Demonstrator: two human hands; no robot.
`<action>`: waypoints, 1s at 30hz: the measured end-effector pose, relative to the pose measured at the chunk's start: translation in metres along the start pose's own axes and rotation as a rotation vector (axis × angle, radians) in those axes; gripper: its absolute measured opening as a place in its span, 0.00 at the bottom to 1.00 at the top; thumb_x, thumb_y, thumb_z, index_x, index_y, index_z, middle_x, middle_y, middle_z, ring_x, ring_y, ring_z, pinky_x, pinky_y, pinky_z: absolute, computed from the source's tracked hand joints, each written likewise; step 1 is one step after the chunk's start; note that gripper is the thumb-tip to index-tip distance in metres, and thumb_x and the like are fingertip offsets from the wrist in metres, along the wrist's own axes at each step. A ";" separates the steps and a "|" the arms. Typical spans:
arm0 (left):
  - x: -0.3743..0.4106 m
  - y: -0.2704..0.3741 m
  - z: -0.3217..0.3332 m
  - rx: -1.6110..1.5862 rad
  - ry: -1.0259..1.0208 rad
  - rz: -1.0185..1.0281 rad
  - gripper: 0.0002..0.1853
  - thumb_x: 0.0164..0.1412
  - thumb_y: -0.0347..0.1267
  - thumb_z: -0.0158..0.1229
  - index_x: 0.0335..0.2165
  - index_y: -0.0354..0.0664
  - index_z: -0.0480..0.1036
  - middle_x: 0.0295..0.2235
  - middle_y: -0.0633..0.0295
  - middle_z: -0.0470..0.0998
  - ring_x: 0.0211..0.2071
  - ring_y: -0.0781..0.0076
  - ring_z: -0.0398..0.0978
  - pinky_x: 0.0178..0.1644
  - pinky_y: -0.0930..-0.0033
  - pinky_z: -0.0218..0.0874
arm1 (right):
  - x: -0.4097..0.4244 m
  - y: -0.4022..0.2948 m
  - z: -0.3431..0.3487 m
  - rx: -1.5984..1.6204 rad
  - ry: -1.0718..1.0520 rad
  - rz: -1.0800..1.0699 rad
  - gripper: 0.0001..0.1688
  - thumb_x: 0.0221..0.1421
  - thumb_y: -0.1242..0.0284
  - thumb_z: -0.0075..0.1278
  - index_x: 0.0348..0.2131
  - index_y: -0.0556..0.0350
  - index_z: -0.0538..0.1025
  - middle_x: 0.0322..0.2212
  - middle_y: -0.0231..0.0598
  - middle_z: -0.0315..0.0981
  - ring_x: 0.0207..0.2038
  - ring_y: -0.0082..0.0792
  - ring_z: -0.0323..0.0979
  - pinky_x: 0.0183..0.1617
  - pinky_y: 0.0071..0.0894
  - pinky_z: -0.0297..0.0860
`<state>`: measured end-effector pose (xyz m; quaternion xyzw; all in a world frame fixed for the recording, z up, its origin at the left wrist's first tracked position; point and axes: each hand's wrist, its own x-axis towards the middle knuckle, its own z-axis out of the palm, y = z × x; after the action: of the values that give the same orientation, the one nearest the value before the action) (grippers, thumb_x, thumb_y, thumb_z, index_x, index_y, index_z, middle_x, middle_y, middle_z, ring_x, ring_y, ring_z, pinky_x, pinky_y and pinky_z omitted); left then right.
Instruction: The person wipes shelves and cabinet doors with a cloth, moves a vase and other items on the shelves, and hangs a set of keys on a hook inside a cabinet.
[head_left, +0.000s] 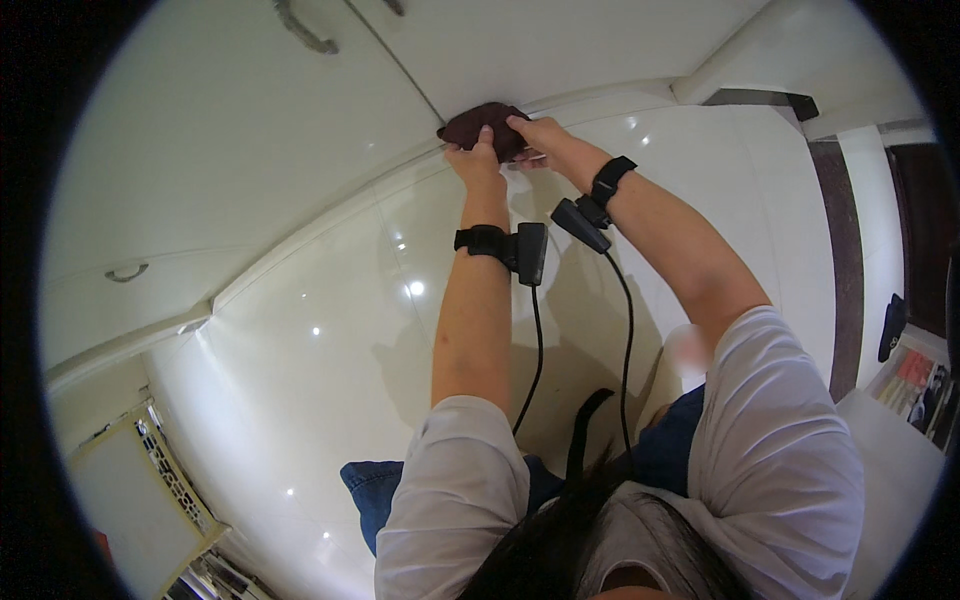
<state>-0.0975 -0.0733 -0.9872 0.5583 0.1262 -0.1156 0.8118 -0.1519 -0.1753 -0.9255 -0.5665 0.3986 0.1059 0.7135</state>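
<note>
A dark maroon cloth (484, 124), bunched or folded, is held in both hands against the lower part of white cabinet doors (315, 112). My left hand (476, 156) grips its near left side, thumb on top. On its right side is my right hand (546, 142), the thumb pressing over the edge and the fingers below. The cloth lies across the bottom of the seam between two doors. Parts of the fingers are hidden under it. Each wrist wears a black strap with a dark, cabled device.
Pale glossy floor tiles (322, 360) reflect lights. Curved metal handles (306, 28) stick out from the doors, and a drawer pull (126, 274) sits at left. A white panel with a patterned edge (176, 472) stands lower left. At right, an open compartment (919, 390) holds assorted items.
</note>
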 end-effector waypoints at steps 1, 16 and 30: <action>-0.003 0.004 -0.003 0.031 0.070 -0.008 0.23 0.55 0.21 0.60 0.48 0.34 0.61 0.43 0.52 0.72 0.43 0.59 0.73 0.43 0.57 0.71 | -0.003 -0.002 0.003 -0.062 -0.032 -0.041 0.26 0.57 0.53 0.51 0.39 0.59 0.75 0.32 0.38 0.74 0.31 0.34 0.72 0.33 0.36 0.71; -0.023 0.136 -0.059 0.283 0.281 0.449 0.33 0.62 0.30 0.52 0.60 0.27 0.50 0.59 0.42 0.58 0.58 0.52 0.60 0.61 0.60 0.54 | -0.097 -0.052 0.104 0.110 -0.546 -0.161 0.21 0.63 0.63 0.47 0.50 0.55 0.68 0.46 0.35 0.68 0.47 0.33 0.70 0.53 0.37 0.70; -0.067 0.229 -0.024 0.328 0.262 0.901 0.35 0.63 0.31 0.52 0.62 0.29 0.48 0.64 0.39 0.46 0.66 0.47 0.44 0.67 0.55 0.38 | -0.183 -0.103 0.126 0.072 -0.312 -0.602 0.27 0.57 0.74 0.50 0.53 0.56 0.59 0.43 0.40 0.67 0.44 0.30 0.69 0.48 0.34 0.69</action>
<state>-0.0871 0.0321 -0.7723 0.6876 -0.0467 0.2996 0.6598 -0.1544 -0.0420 -0.7200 -0.6099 0.1029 -0.0382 0.7848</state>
